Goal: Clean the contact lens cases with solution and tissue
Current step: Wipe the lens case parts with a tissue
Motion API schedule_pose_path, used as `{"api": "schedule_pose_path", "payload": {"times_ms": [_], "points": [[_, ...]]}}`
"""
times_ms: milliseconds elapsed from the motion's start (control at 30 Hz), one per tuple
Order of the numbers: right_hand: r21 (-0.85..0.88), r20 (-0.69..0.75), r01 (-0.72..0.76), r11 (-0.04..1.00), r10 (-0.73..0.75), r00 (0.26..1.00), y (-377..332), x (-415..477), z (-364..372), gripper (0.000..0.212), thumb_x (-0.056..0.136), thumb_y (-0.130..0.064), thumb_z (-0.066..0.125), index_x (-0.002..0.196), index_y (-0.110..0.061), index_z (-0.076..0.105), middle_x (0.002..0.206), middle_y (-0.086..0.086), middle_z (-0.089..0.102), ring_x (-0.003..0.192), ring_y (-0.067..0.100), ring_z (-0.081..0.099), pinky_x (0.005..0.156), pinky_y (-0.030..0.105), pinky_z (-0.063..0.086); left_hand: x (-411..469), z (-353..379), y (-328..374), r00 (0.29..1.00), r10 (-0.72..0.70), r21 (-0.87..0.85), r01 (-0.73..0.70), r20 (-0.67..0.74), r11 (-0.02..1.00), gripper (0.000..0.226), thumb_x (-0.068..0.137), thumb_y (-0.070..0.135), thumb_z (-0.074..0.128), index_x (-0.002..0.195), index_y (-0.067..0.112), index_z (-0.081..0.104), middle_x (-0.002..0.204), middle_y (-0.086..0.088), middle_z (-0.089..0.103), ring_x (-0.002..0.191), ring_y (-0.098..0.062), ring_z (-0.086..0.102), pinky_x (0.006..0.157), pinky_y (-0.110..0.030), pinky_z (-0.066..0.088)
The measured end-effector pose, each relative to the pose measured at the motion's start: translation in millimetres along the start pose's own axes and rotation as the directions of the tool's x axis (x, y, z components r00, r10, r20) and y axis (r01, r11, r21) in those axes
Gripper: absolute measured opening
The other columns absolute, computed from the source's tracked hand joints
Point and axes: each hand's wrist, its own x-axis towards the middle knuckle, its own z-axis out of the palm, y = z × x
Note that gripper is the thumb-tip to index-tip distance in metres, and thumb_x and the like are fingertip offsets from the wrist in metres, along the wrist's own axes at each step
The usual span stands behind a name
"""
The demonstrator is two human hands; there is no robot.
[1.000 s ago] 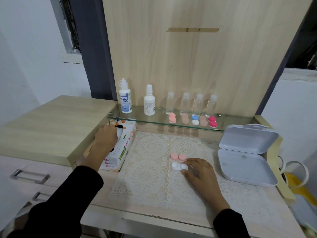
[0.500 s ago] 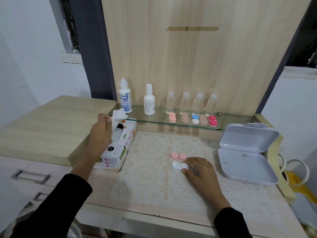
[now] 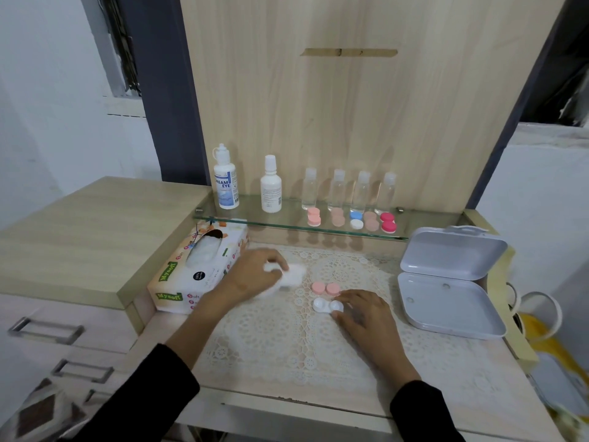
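Observation:
A white lens case base [image 3: 325, 305] lies open on the lace mat [image 3: 287, 339], with its two pink caps [image 3: 325, 288] just behind it. My right hand [image 3: 363, 314] rests flat beside the base, fingertips touching its right cup. My left hand [image 3: 251, 275] holds a crumpled white tissue [image 3: 293, 275] over the mat, left of the caps. The tissue box [image 3: 197, 272] stands at the mat's left edge. Two solution bottles [image 3: 226, 181] [image 3: 271, 186] stand on the glass shelf [image 3: 287, 223].
Several small clear bottles [image 3: 350, 189] and several coloured lens cases [image 3: 357, 220] line the shelf. An open grey plastic box [image 3: 446, 301] sits at the right. A raised wooden counter [image 3: 79, 224] with drawers is at the left.
My left hand pulled a tissue out of the box and carried it right and down over the mat. My right hand stayed at the white case.

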Motion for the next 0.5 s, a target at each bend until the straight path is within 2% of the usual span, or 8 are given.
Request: {"api": "schedule_pose_path", "payload": {"times_ms": [33,100,200,367,500], "points": [[-0.002,0.000,0.001,1.000,-0.001,1.000,0.0,0.0,0.0,0.034,0.081,-0.052,0.052,0.102,-0.030,0.069,0.110,-0.018,0.063,0.107,0.008,0.055,0.093,0.034,0.040,-1.6,7.0,3.1,0.995,-0.011,0.080,0.003,0.096,0.997,0.023,0.080,0.007,0.057,0.078,0.026,0.068,0.095,0.006,0.066,0.087,-0.010,0.058,0.082,-0.025,0.048],[-0.010,0.000,0.005,1.000,-0.005,1.000,-0.1,0.3,0.0,0.032,0.082,-0.050,0.054,0.102,-0.030,0.069,0.110,-0.017,0.063,0.107,0.007,0.055,0.093,0.033,0.040,-1.6,20.4,8.0,0.976,-0.031,0.185,-0.009,0.214,0.983,0.016,0.080,0.014,0.060,0.079,0.023,0.072,0.094,0.005,0.067,0.089,-0.009,0.058,0.082,-0.024,0.046],[-0.017,-0.004,0.001,1.000,-0.001,1.000,-0.4,0.7,0.5,0.027,0.083,-0.045,0.059,0.102,-0.029,0.070,0.109,-0.017,0.064,0.107,0.006,0.055,0.093,0.031,0.038,0.9,37.9,19.9,0.963,-0.023,0.298,-0.061,0.269,0.953,0.016,0.082,0.016,0.059,0.088,0.016,0.075,0.098,0.000,0.067,0.092,-0.013,0.057,0.075,-0.020,0.038],[-0.024,-0.012,0.007,1.000,-0.007,1.000,-2.1,0.8,-0.5,0.028,0.083,-0.043,0.059,0.103,-0.027,0.070,0.109,-0.013,0.066,0.106,0.008,0.056,0.092,0.032,0.039,4.3,57.4,31.2,0.974,0.052,0.332,-0.126,0.222,0.935,0.027,0.079,0.013,0.055,0.100,0.026,0.067,0.101,0.002,0.066,0.093,-0.018,0.059,0.071,-0.030,0.045],[-0.030,-0.020,0.006,1.000,-0.007,1.000,-3.3,0.9,-1.4,0.028,0.083,-0.042,0.059,0.104,-0.027,0.070,0.111,-0.012,0.066,0.106,0.008,0.056,0.094,0.033,0.039,2.6,69.6,33.5,0.988,0.097,0.359,-0.136,0.124,0.923,0.019,0.083,0.023,0.060,0.101,0.028,0.061,0.098,0.001,0.062,0.091,-0.017,0.055,0.069,-0.029,0.040]]}}
